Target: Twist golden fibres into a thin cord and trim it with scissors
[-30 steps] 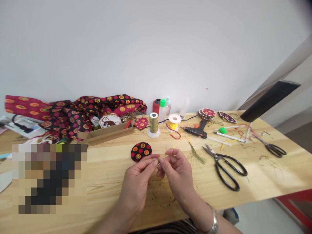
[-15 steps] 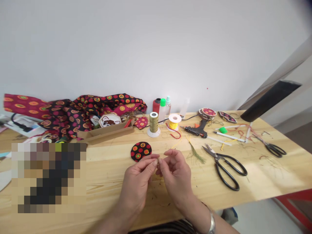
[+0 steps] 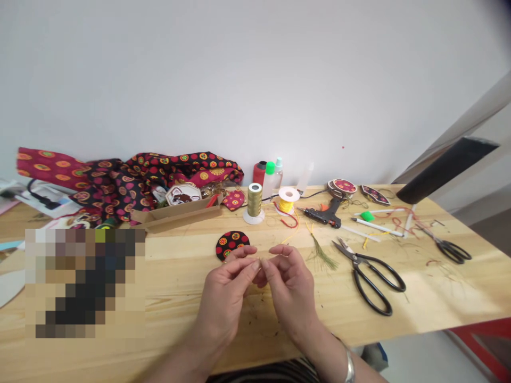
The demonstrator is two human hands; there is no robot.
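My left hand point(image 3: 225, 290) and my right hand point(image 3: 290, 290) meet over the front of the wooden table, thumb tips and fingers pinched together. Whatever lies between the fingertips is too small to make out. Just beyond my left fingers is a round black fabric piece point(image 3: 232, 243) with red and yellow flower patterns, its near edge partly covered by that hand. To the right of my right hand lie a green thread tassel point(image 3: 322, 253) and large black-handled scissors point(image 3: 369, 271). A gold thread spool point(image 3: 254, 201) stands upright farther back.
Behind are a yellow cord spool point(image 3: 289, 200), small bottles point(image 3: 269, 178) and a black glue gun point(image 3: 325, 215). Patterned cloth point(image 3: 175, 165) and a cardboard tray point(image 3: 179, 217) fill the back left. Smaller scissors point(image 3: 453, 251) and a black tube point(image 3: 447, 169) are at the right. A pixelated patch covers the left front.
My left index finger has lifted slightly away from the pinch. Both hands stay together in nearly the same place, and the view has shifted a little to the left.
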